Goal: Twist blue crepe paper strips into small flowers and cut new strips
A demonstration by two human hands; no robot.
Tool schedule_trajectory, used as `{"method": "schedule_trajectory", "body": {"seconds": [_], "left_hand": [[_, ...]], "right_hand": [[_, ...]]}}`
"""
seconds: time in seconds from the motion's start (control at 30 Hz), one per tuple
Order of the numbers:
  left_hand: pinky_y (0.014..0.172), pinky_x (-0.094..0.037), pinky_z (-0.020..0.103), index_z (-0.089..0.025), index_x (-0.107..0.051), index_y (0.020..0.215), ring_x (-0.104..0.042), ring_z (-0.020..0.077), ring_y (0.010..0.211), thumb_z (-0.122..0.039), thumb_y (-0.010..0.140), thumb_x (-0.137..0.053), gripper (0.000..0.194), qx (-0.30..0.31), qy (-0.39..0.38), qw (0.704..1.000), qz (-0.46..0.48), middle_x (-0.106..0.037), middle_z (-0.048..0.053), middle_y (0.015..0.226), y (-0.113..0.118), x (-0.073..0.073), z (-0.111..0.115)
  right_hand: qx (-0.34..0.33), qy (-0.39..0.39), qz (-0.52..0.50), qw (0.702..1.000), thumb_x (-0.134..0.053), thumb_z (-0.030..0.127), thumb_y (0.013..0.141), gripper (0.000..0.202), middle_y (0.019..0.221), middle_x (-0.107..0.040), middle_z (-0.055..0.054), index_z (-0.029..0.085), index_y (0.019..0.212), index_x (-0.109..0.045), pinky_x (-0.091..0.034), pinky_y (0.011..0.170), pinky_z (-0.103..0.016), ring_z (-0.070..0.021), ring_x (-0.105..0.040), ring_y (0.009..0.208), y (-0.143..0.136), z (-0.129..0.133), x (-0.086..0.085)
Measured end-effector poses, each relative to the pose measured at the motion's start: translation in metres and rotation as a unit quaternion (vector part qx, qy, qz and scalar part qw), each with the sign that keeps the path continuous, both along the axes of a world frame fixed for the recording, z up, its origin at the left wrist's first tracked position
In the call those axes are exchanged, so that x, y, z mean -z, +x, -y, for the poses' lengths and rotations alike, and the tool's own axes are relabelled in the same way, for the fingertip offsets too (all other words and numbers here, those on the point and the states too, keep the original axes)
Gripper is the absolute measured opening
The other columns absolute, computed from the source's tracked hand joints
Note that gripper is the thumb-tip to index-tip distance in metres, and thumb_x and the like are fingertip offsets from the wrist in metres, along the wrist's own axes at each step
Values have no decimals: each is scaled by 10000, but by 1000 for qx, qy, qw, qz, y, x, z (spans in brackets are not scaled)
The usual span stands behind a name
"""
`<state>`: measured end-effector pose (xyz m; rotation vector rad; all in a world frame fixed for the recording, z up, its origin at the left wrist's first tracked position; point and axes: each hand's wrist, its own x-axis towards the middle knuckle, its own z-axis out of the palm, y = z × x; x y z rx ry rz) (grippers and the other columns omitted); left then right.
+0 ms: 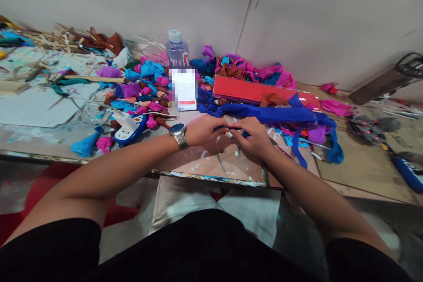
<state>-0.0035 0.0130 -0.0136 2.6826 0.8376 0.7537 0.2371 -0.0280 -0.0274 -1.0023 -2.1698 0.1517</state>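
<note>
Here's the bottle (178, 50), the one container to pick out, capped and standing just behind the phone (185, 88); what's inside it is too unclear to tell. And in front of the phone, a little to its right, the action: left hand (205, 130) and right hand (253, 136) meet, fingertips closed in a pinch on a thin dark-blue piece (233, 128) running between them, much of it hidden by the fingers. Right of the phone, just beyond the right hand, stretches the blue cloth (271, 113), partly in front of the red packet (261, 92). Left of the phone, it's crowded: knotted cloth bits (130, 90), then the power strip (130, 131) with a white plug (124, 118) in it, and farther left, a heap of sticks (62, 42)
</note>
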Motion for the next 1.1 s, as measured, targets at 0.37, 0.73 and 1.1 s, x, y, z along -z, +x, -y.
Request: {"method": "schedule_trajectory", "body": {"seconds": [0.37,0.73,1.1], "left_hand": [[618,-459,246,-204,-782,955,-721,134,654,-372,1020,-597,259,16,-141,990,24,-798,1,774,4,-7,5],[593,-561,225,-169,-730,897,-773,156,669,-339,1018,-562,267,59,-337,937,68,-814,36,806,3,-12,7],[628,-592,241,-143,-658,929,-773,156,665,-336,1050,-532,261,119,-453,876,113,-805,81,796,5,-10,6]], "right_hand": [[1,1,-4,1000,-697,358,998,125,989,-832,-35,276,1051,-774,-501,883,-445,-240,-741,912,0,0,1],[-1,65,21,998,-693,310,994,84,922,-816,-33,275,1029,-761,-490,892,-454,-233,-732,883,0,-1,-3],[-12,77,28,997,-701,288,989,92,936,-831,-22,289,1046,-773,-474,898,-465,-231,-733,885,-1,2,-9]]}}
